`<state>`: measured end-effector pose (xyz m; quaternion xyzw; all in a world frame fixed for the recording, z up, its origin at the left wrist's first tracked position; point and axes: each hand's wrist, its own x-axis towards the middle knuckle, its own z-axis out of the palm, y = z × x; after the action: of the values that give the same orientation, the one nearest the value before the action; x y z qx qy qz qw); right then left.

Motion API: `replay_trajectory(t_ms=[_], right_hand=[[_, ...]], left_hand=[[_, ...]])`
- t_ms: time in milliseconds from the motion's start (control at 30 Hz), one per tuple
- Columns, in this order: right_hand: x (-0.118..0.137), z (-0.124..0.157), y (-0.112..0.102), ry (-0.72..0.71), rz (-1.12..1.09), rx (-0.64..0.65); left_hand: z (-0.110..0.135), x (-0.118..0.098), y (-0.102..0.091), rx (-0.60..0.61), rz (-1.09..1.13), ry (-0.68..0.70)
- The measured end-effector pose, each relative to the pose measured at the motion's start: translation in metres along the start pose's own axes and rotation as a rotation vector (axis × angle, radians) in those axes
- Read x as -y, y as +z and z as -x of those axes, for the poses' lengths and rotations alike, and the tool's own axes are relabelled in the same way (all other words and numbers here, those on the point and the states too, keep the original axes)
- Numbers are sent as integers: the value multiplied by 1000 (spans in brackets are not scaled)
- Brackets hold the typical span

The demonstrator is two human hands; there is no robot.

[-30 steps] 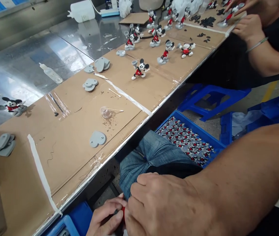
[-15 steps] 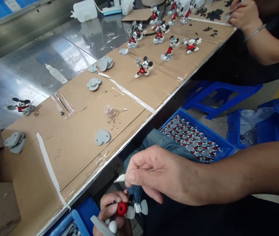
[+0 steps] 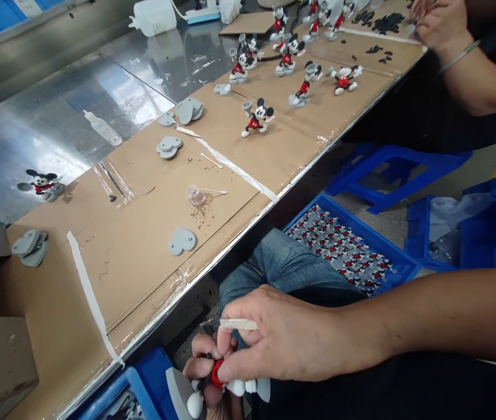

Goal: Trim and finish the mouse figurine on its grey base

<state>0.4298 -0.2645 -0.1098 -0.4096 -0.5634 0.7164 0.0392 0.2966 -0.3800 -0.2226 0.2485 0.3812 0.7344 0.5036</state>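
At the bottom of the view, below the table edge, my left hand is closed round a small mouse figurine with red shorts, white shoes and a grey piece. My right hand reaches in from the right, its thumb and fingers pinched on the figurine's red part, with a thin pale stick held across the fingers. A grey heart-shaped base lies on the cardboard-covered table nearest to my hands. A small clear cup with a swab sits beyond it.
Finished figurines stand along the far cardboard, one more at the left on the metal surface. Stacks of grey bases lie about. A blue bin of figurines sits by my knee. Another person's hand works at the top right.
My right hand, raised half a second ago with the stick, has come back down onto the figurine in my left hand. A second ago it covered the figurine entirely.
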Motion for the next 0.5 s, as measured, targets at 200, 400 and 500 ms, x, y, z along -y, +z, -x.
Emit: replay_trajectory(t_ms=[200,400,500], right_hand=[[-16,-19,5,1,-387,-43],[-9,-7,2,-62,-322,66],[-9,-4,2,-51,-297,66]], left_hand=[[-3,0,13,34,110,-5],[-1,-2,22,-62,162,-67],[3,-2,20,-92,163,-98]])
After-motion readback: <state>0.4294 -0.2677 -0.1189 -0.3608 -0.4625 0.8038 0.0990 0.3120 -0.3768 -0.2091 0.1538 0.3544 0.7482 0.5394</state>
